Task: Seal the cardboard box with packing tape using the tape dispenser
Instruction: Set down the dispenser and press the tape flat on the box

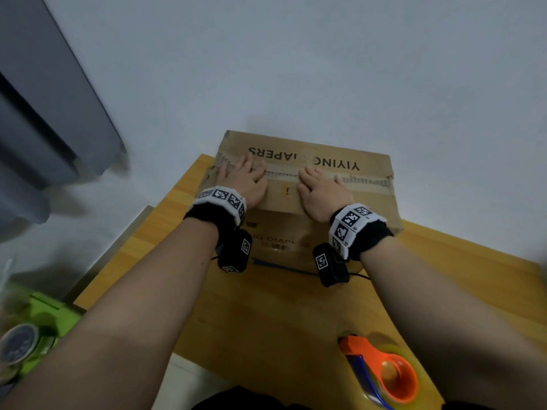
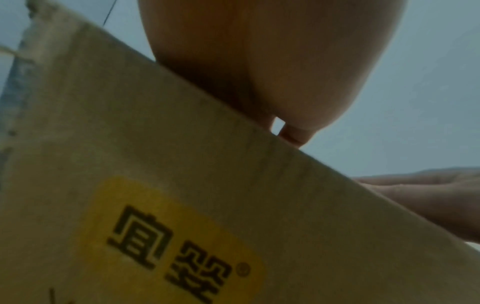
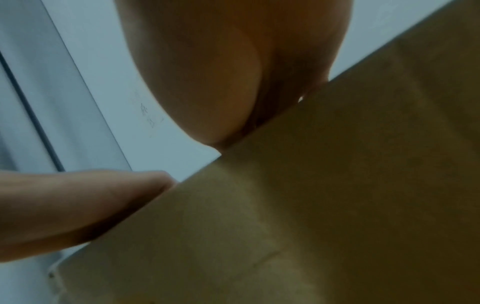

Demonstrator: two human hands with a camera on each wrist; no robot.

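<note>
A brown cardboard box (image 1: 367, 202) printed "YIYING DIAPERS" stands on a wooden table (image 1: 266, 315), flaps closed, with old tape along the centre seam (image 1: 284, 175). My left hand (image 1: 247, 179) lies flat on the top's left part, fingers straight over the seam. My right hand (image 1: 321, 190) lies flat near the middle, fingers also on the seam. An orange tape dispenser (image 1: 381, 371) with a blue blade guard and a clear tape roll lies on the table's near right corner, untouched. The wrist views show each palm (image 2: 272, 61) (image 3: 233, 61) pressing the box top edge (image 2: 182, 185) (image 3: 311, 205).
A pale wall (image 1: 296, 69) stands right behind the box. Grey cabinet or door panels (image 1: 44, 128) stand at left. A green container (image 1: 50, 315) and a round dark-lidded jar (image 1: 19, 347) sit low at left, off the table.
</note>
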